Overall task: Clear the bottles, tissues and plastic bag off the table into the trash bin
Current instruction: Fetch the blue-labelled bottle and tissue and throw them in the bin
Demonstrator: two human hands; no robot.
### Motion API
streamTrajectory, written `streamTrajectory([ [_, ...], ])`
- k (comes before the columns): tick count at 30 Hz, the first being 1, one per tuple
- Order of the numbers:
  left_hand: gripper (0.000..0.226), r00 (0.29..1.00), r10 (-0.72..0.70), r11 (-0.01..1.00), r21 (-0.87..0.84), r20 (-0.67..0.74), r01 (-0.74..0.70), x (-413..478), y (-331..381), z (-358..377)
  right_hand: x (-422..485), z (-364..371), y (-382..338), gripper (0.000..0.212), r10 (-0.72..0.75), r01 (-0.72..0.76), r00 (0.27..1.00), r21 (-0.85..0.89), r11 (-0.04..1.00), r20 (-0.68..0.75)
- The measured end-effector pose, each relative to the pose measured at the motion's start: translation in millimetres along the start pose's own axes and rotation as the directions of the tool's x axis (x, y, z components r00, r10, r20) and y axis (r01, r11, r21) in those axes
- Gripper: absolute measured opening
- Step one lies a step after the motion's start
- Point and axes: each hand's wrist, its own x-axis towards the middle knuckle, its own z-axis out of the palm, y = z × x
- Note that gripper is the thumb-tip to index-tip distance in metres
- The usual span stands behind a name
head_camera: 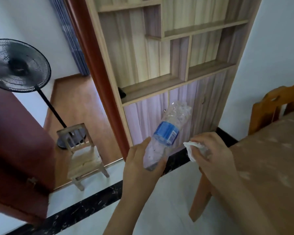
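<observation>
Two hands are up in front of the person. The left hand has its fingers and thumb curled round the low end of a clear plastic bottle. The bottle has a blue label and its top end is crushed. It tilts up and to the right, in the air over the floor, just left of the table. The right hand pinches a scrunched white tissue in its curled fingers. The tissue is in the air too, near the corner of the table and just beside the bottle. A brown wooden chair stands at the far side of the table. Behind the hands is a tall wooden cupboard with open shelves and pale doors. On the left, a small wooden chair stands by a black fan on a pole. A dark red door is at the left edge.
</observation>
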Motion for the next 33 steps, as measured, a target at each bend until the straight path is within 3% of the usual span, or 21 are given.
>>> streamTrajectory([
  [4,0.054,0.991,-0.052,0.995,-0.078,0.122,0.062,60.0,-9.4,28.8,51.5,19.1,32.3,0.018,0.06,-0.06,0.998,-0.037,0.998,-0.021],
  [7,0.058,0.998,-0.001,0.995,-0.098,0.069,0.008,102.8,-28.2,54.5,86.0,36.4,57.7,0.016,0.089,-0.09,0.996,-0.064,0.994,-0.019],
  [10,0.058,0.994,-0.013,0.988,-0.15,0.104,0.028,150.9,-47.4,84.7,118.4,53.4,84.0,0.016,0.122,-0.125,0.992,-0.066,0.99,-0.038],
  [18,0.052,0.957,0.13,0.944,-0.329,0.261,-0.039,312.5,-81.1,146.8,235.8,105.1,145.9,0.012,0.157,-0.191,0.977,-0.257,0.947,-0.146],
  [22,0.053,0.921,0.219,0.924,-0.372,0.321,-0.091,379.1,-85.7,182.7,282.1,117.0,168.4,0.011,0.17,-0.236,0.955,-0.274,0.932,-0.244],
  [33,0.05,0.808,0.393,0.85,-0.508,0.439,-0.138,466.2,-53.5,322.2,333.9,81.2,261.2,0.022,0.259,-0.444,0.859,-0.392,0.806,-0.442],
])
